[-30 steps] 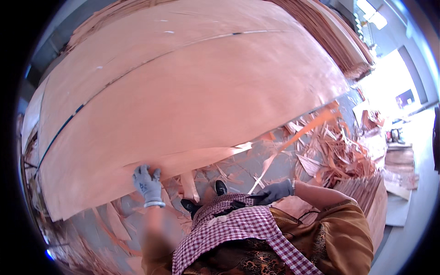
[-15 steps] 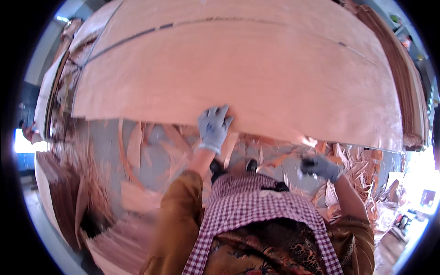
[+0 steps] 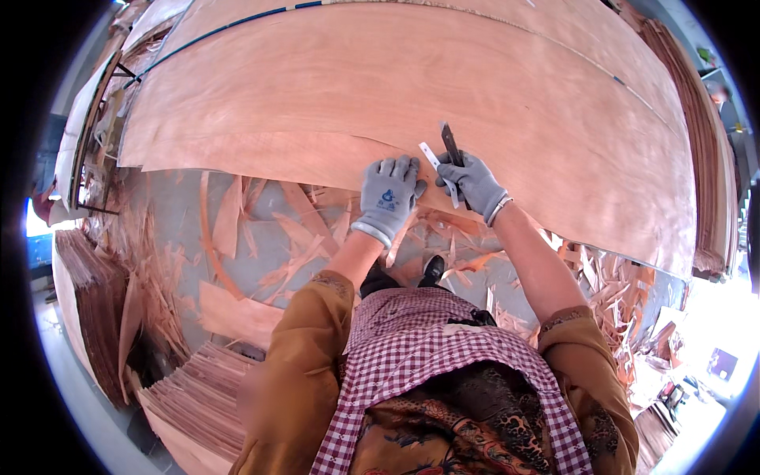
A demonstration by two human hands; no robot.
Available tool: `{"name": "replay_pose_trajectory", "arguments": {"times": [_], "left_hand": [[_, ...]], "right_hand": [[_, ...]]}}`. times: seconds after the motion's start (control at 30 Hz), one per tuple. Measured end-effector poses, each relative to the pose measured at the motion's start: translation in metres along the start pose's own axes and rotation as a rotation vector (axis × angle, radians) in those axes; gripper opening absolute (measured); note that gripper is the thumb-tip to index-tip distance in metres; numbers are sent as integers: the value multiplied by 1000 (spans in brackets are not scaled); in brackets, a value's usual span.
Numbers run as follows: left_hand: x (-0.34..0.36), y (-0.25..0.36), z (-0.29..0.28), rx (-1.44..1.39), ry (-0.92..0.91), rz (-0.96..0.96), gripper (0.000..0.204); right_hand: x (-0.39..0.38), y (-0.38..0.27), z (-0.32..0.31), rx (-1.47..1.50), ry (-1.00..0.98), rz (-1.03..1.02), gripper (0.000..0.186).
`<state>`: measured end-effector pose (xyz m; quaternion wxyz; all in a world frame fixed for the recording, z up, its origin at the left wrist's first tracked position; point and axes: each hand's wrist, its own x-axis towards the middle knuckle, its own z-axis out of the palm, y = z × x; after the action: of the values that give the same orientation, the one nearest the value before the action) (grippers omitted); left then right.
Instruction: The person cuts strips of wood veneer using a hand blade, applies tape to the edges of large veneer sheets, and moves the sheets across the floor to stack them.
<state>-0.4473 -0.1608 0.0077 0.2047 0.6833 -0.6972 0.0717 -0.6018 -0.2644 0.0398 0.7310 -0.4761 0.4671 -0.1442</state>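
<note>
A large pale reddish wood veneer sheet spreads across the upper view, with a long split along its near edge. My left hand, in a grey glove, lies at that edge, fingers bent together on the veneer. My right hand, also gloved, is just right of it and grips a black tool and a flat white strip with small dark marks, both tilted over the sheet. What lies under my left fingertips is hidden.
Veneer scraps litter the grey floor around my shoes. Veneer stacks stand at lower left, left and right. A black metal frame is at upper left. Part of another person shows at the far left edge.
The view has swung round. My right hand has risen from beside the apron to the sheet with the black tool and white strip. My left fingers, spread earlier, are now drawn together.
</note>
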Motion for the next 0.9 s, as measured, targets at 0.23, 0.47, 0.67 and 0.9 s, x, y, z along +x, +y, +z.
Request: {"name": "replay_pose_trajectory", "arguments": {"times": [0.23,0.47,0.67,0.9], "left_hand": [[9,-4,-8,102,-202,163,53],[25,-8,-11,257,-481,252,52],[28,-3,-15,300,-479,258,53],[28,4,-19,300,-487,221,49]], "right_hand": [[4,4,4,-104,37,-14,18],[-8,9,6,-361,133,19,17],[-57,20,5,-588,-105,-137,17],[-87,-3,-116,-740,2,121,18]]}}
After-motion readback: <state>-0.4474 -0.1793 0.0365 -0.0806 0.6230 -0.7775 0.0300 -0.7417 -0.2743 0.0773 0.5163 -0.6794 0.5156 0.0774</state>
